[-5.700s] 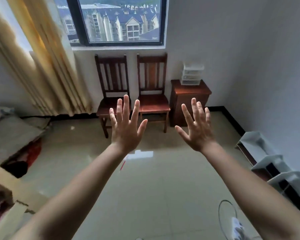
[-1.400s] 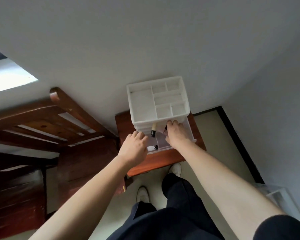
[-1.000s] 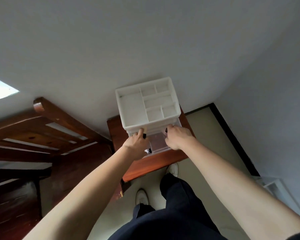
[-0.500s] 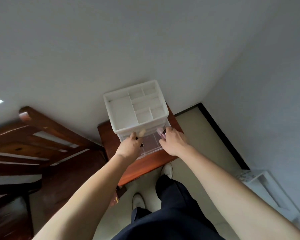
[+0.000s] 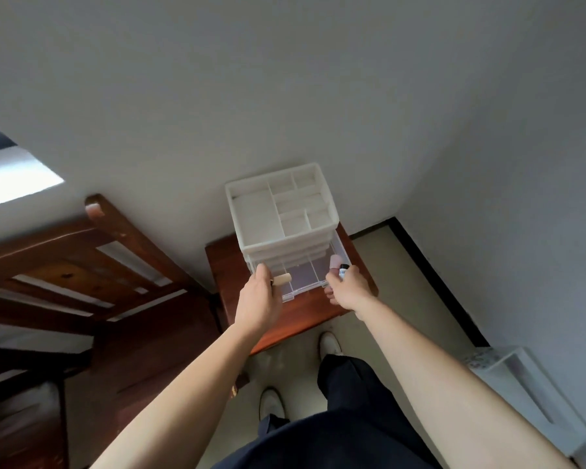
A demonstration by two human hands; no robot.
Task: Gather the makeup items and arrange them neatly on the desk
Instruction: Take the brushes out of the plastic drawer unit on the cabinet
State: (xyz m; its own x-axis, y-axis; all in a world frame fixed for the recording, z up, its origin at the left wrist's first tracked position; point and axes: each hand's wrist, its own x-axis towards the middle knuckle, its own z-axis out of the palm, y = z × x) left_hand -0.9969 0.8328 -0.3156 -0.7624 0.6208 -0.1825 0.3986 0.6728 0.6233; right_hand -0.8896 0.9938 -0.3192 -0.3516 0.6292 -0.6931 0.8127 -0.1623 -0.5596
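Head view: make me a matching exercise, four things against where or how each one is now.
1 beige tube
2 pink-capped item
3 drawer
4 chair

A pulled out of the organizer
B left of the stand
C in the right hand
D in the left hand

Pairs: 1-D, 2-C, 3-A, 4-B.

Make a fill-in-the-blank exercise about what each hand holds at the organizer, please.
The left hand holds ___ item, a beige-capped stick.
The right hand holds ___ items: a pink-capped tube and a black-capped bottle.
The top compartments of the organizer are all ___.
Missing: one; two; empty.
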